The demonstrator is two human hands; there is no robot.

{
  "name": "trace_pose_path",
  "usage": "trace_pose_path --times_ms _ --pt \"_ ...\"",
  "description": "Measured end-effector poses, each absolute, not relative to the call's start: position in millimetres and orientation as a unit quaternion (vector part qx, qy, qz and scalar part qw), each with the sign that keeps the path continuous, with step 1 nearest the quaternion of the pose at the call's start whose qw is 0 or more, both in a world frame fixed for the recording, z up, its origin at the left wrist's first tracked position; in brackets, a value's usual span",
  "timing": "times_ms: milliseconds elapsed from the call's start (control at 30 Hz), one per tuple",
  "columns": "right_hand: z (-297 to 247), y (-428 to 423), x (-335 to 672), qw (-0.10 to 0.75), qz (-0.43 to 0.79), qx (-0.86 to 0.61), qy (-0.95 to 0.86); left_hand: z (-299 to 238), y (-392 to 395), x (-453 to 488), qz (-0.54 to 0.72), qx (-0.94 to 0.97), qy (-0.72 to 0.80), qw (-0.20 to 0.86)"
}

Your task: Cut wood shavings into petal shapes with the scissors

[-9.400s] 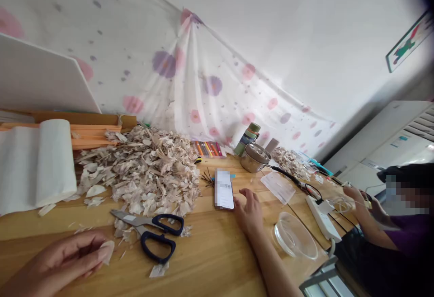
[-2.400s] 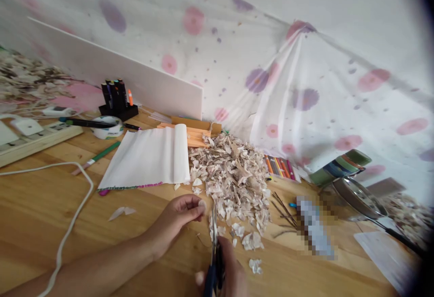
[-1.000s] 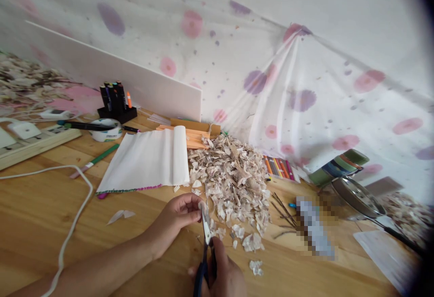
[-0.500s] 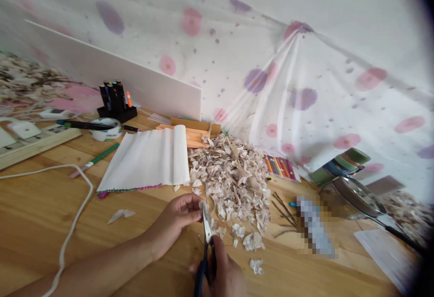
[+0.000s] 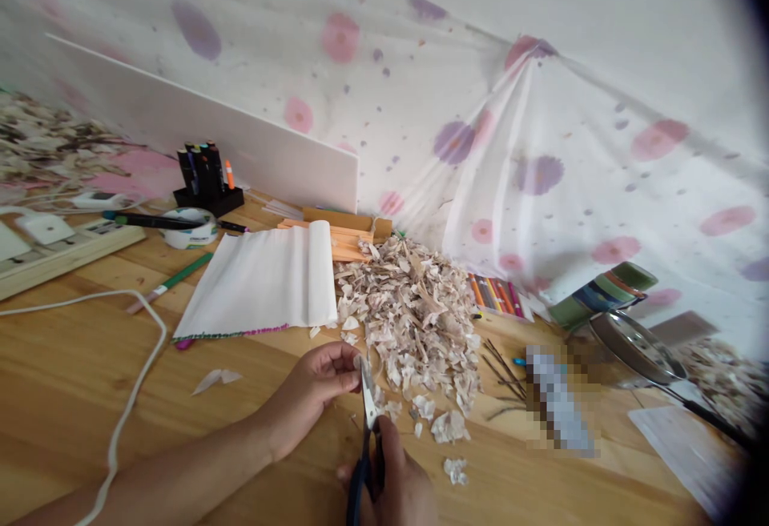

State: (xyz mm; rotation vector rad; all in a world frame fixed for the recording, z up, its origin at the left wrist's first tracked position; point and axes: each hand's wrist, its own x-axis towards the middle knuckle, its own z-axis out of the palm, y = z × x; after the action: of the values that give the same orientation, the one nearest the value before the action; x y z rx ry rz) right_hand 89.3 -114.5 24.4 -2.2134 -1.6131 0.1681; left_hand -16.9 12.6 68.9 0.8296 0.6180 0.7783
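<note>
My right hand (image 5: 400, 478) grips a pair of scissors (image 5: 368, 410) by its dark blue handles, the blades pointing away from me. At the blade tips, my left hand (image 5: 321, 378) is closed in a pinch around a small pale, papery flake (image 5: 359, 363), mostly covered by the fingers. Just beyond both hands rises a heap of dry, pale brown flakes (image 5: 414, 310), petal-like or husk-like. Several loose crumpled flakes (image 5: 450, 427) lie to the right of the scissors. Two thin pale pieces (image 5: 216, 380) rest on the wood left of my left hand.
A partly rolled white sheet (image 5: 258, 286) lies behind my left hand. Farther left are a tape roll (image 5: 189, 230), a marker stand (image 5: 210, 202) and a power strip (image 5: 72, 254) with a white cable. Thin twigs (image 5: 505, 374), coloured pens (image 5: 496, 295) and a metal strainer (image 5: 637, 346) lie right.
The view has shifted very slightly. Both hands and the scissors keep nearly the same pose, and the heap looks unchanged.
</note>
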Motion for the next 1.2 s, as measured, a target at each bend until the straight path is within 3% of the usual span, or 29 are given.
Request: trace_pose_path --times_ms 267,700,1200 --pt "24.9 -115.4 90.0 0.213 0.057 -0.789 -0.573 67.5 12.9 -16.7 0.364 0.382 0.282 0.802" --pt "21.4 -114.9 88.2 0.172 0.056 -0.8 -0.573 70.7 12.4 -17.2 0.36 0.376 0.283 0.805" --pt "6.3 -118.1 90.5 0.222 0.072 -0.803 -0.549 77.0 11.0 -18.6 0.363 0.373 0.288 0.804"
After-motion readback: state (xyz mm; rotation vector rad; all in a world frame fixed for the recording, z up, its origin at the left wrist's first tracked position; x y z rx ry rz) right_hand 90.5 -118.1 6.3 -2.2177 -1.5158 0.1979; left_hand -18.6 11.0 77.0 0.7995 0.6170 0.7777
